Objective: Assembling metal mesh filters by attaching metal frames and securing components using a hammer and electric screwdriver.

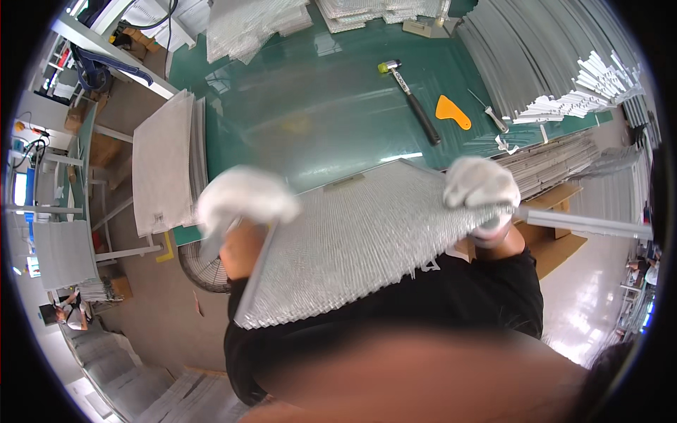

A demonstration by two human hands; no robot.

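A silver, ridged mesh panel (352, 240) is tilted between my body and the table's front edge. Thin metal edging runs along its left and far sides, while its near edge looks frayed and bare. My right hand (482, 185), in a white glove, is closed over the panel's right corner. From beside that hand a grey metal strip (589, 223) sticks out to the right; whether my fingers also grip it is hidden. My left hand (248, 201), gloved in white too, is at the panel's far left corner. Motion smears its fingers.
On the green table (282, 127) lie a mallet (416, 106), an orange scraper (453, 112) and a screwdriver (490, 113). Stacked mesh sheets (257, 25) sit at the back. Grey strips (550, 56) are piled at right. Pale panels (166, 162) lean at left, near a floor fan (203, 266).
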